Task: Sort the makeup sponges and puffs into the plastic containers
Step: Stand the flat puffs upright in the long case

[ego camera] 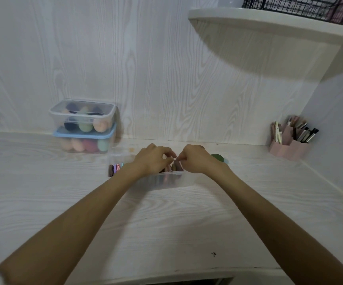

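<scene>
Head view: both your arms reach forward over the pale wood-grain desk point(43, 192) to the long clear plastic tray point(146, 179) sitting mid-desk. Your left hand point(152, 160) is over the tray's middle, fingers curled down into the row of flat round puffs point(116, 168) standing on edge inside; whether it's actually pinching one, can't tell, the fingertips are blurred. Your right hand point(195, 159) is just beside it, fingers bunched and curled at the brownish puffs point(174, 166) near the tray's right end; looks like a pinch, but the grasp itself isn't clear. The two hands nearly touch above the tray. A dark green round puff point(217, 156) lies on the desk just behind your right wrist, outside the tray. Back left against the wall: a clear lidded box of egg-shaped sponges point(83, 117) stacked on a clear box with a blue lid point(84, 140), also holding sponges. Far right: a pink angular organiser point(289, 148) with brushes and pens. Top right: a white rounded shelf point(269, 23) carrying a black wire basket point(289, 5).
</scene>
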Available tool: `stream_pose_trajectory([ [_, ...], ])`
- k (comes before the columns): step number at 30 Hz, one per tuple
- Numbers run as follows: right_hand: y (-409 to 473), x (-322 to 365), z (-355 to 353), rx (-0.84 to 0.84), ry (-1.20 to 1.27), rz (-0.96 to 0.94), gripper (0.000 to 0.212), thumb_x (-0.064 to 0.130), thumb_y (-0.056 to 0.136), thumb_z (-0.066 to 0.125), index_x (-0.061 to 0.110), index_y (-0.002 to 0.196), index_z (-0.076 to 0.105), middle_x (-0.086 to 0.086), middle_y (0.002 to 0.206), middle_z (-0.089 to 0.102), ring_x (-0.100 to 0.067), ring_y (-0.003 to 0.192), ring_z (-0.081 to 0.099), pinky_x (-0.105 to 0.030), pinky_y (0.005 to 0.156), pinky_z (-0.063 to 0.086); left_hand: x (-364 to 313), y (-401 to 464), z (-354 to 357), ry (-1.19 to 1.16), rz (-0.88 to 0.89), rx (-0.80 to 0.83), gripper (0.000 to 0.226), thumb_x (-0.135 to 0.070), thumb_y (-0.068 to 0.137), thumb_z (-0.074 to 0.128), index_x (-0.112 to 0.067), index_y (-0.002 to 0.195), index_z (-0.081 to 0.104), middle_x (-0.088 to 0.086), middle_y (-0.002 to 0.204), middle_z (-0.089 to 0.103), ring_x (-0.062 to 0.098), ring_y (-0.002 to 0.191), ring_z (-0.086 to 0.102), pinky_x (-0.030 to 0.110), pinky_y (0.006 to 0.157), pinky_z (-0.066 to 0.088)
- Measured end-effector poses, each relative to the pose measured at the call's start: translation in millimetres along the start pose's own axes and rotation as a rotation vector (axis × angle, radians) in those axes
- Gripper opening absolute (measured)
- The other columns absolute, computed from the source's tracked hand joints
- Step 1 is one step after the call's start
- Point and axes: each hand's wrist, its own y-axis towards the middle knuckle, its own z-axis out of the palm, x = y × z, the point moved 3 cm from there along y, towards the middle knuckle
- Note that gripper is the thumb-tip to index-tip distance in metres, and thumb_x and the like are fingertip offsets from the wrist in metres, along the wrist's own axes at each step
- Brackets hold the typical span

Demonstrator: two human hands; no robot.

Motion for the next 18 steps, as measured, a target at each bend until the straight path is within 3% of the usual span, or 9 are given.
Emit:
stream_pose_trajectory([
  [4,-4,-7,-4,-0.107,0.095,-0.014,0.021,0.026,0.08,0.073,0.02,0.1,0.076,0.011,0.06,0.05,-0.014,0.064,0.051,-0.028,0.06,0.041,-5,5,1,-0.06,-0.044,-0.08,0.02,-0.042,0.09,0.054,-0.034,0.1,0.069,-0.011,0.09,0.07,0.014,0.095,0.062,0.027,0.07,0.043],
  [7,-4,-18,-10,-0.114,0.284,0.007,0.018,0.025,0.079,0.074,0.018,0.095,0.076,0.011,0.059,0.055,-0.009,0.06,0.054,-0.023,0.06,0.042,-8,6,1,-0.078,-0.056,-0.099,0.02,-0.045,0.089,0.056,-0.033,0.094,0.071,-0.012,0.078,0.066,0.013,0.085,0.062,0.025,0.061,0.038],
  [9,0,-43,-24,-0.147,0.519,0.112,0.016,0.022,0.084,0.069,0.014,0.097,0.074,0.003,0.069,0.065,-0.008,0.059,0.059,-0.018,0.057,0.045,-7,6,0,-0.061,-0.053,-0.105,0.021,-0.045,0.087,0.059,-0.031,0.092,0.073,-0.012,0.087,0.068,0.01,0.086,0.06,0.024,0.063,0.038],
  [11,5,-80,-36,-0.251,0.58,0.236,0.016,0.019,0.087,0.065,0.01,0.099,0.072,-0.005,0.082,0.07,-0.01,0.064,0.063,-0.018,0.06,0.048,-4,6,-3,-0.08,-0.065,-0.125,0.021,-0.046,0.082,0.065,-0.03,0.092,0.073,-0.014,0.089,0.069,0.008,0.086,0.06,0.024,0.063,0.038],
  [13,14,-115,-33,-0.256,0.455,0.37,0.017,0.018,0.089,0.061,0.012,0.102,0.071,-0.01,0.107,0.07,-0.02,0.093,0.066,-0.027,0.081,0.052,-1,7,-5,-0.109,-0.088,-0.171,0.024,-0.048,0.078,0.07,-0.028,0.093,0.072,-0.013,0.088,0.071,0.006,0.085,0.062,0.022,0.062,0.039],
  [15,20,-137,-16,-0.114,0.293,0.464,0.034,0.022,0.094,0.053,0.01,0.124,0.06,-0.012,0.135,0.055,-0.027,0.123,0.052,-0.032,0.102,0.039,-1,8,-6,-0.116,-0.094,-0.2,0.023,-0.049,0.077,0.071,-0.028,0.088,0.072,-0.011,0.084,0.072,0.004,0.078,0.061,0.019,0.059,0.039],
  [18,25,-150,16,0.062,0.131,0.515,0.056,0.041,0.099,0.034,0.015,0.148,0.029,-0.011,0.153,0.03,-0.032,0.14,0.026,-0.04,0.113,0.023,-4,8,-2,-0.05,-0.065,-0.18,0.02,-0.049,0.079,0.069,-0.029,0.08,0.074,-0.01,0.079,0.071,0.001,0.066,0.054,0.017,0.052,0.033],
])
